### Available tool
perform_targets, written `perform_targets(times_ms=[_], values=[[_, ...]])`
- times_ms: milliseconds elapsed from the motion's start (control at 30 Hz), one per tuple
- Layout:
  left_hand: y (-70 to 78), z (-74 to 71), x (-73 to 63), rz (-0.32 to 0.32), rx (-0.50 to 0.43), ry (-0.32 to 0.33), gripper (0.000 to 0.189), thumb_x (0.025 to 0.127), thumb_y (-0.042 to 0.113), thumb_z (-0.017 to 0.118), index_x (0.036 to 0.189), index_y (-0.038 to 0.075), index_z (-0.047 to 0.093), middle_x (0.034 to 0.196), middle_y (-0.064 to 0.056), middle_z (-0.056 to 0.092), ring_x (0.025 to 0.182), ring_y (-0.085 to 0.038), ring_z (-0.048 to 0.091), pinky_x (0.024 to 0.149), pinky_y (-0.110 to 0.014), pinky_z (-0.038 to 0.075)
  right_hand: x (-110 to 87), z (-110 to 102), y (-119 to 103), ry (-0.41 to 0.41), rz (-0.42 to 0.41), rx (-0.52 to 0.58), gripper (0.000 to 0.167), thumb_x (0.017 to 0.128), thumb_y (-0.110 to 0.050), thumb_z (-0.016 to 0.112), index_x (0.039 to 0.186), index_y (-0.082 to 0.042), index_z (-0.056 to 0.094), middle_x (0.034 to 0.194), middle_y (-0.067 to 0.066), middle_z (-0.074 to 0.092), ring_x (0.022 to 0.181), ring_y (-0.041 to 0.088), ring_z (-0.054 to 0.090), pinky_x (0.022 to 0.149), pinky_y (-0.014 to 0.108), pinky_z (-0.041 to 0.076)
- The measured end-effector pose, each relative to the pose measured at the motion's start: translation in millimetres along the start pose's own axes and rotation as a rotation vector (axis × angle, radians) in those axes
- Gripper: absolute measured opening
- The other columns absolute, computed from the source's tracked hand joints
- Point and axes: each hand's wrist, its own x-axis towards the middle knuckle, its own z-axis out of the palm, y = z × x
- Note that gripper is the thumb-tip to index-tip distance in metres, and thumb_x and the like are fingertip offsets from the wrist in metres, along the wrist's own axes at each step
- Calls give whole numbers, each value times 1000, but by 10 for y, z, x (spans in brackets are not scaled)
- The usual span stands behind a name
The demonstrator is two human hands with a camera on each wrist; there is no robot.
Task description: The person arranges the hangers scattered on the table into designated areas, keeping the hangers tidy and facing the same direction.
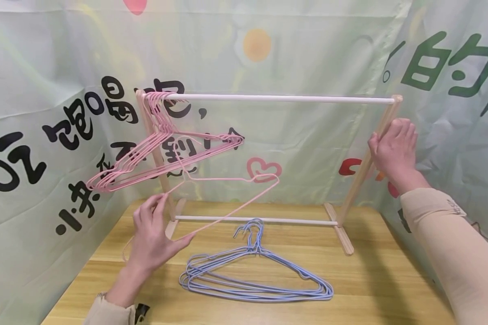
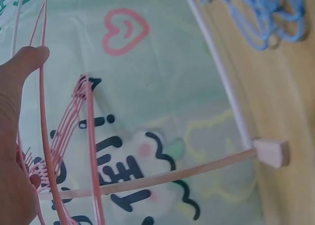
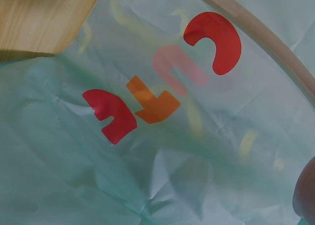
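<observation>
Pink wire hanger (image 1: pixel 219 179): held in the air in front of the left part of the wooden garment rack (image 1: pixel 276 98); hook turned up, off the top rod (image 1: pixel 309 99) and well below it; seen across the hung bunch, contact cannot be told.
Left hand (image 1: pixel 152 234): pink wire hanger grasped near its left corner, thumb laid along the lower bar, fingers at the sloping shoulder; hook is thereby left uncovered, probably the reason for this hold.
Right hand (image 1: pixel 396 146): right upright (image 1: pixel 355 190) gripped high, just below the rod end; probably done to steady the frame, which looks light. Grip read from the head view; only a fingertip is shown at the right wrist.
Hung pink hangers (image 1: pixel 162 130): bunched on the rod's left end, beside the left upright (image 2: pixel 177 173); hung aslant to the rod; probably gathered there so that the remaining length is kept free.
Blue wire hangers (image 1: pixel 256 249): stacked roughly flat on the bench (image 1: pixel 362 284), hooks pointed toward the rack; probably grouped by colour and kept in easy reach. Hook tops are seen against the lower rod (image 1: pixel 293 221); touching or not cannot be told.
Feet (image 1: pixel 343 237): set flat on the bench, run front to back, presumably against tipping.
Backdrop cloth (image 1: pixel 309 58): hung behind and at both sides, printed with characters and hearts; presumably placed as a screen.
</observation>
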Motion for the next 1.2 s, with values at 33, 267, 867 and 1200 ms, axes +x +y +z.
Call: perform_targets(times_ms=[33, 267, 867, 1200], values=[[-14, -6, 45, 2, 2, 9, 112, 84, 78, 62, 148, -13, 44, 135, -37, 45, 116, -49, 40, 90, -54, 28, 2, -4, -1, 2, -3, 1, 36, 100, -19, 46, 120, 9, 33, 116, 31, 31, 107, 50, 30, 91, 59, 26], [-88, -66, 378, 41, 32, 47, 110, 83, 74, 65, 148, -12, 45, 135, -38, 46, 119, -50, 40, 89, -57, 27, 4, -23, 4, 3, -5, 3, 36, 100, -19, 45, 119, 9, 32, 116, 32, 31, 107, 50, 30, 91, 59, 25], [-299, -270, 1060, 43, 116, -43, 122, 60, 48, 93, 154, -8, 39, 145, -33, 37, 122, -51, 32, 96, -62, 26, 12, -29, 13, 18, -11, 0, 36, 100, -19, 46, 119, 9, 32, 116, 32, 31, 107, 50, 30, 91, 59, 26], [-406, -282, 1204, -22, 200, -142, 130, 53, 39, 102, 155, -6, 35, 142, -30, 35, 116, -48, 34, 96, -59, 30, 3, 5, 4, 34, -23, 5, 35, 99, -18, 46, 117, 10, 33, 115, 32, 31, 107, 51, 30, 92, 60, 25]])
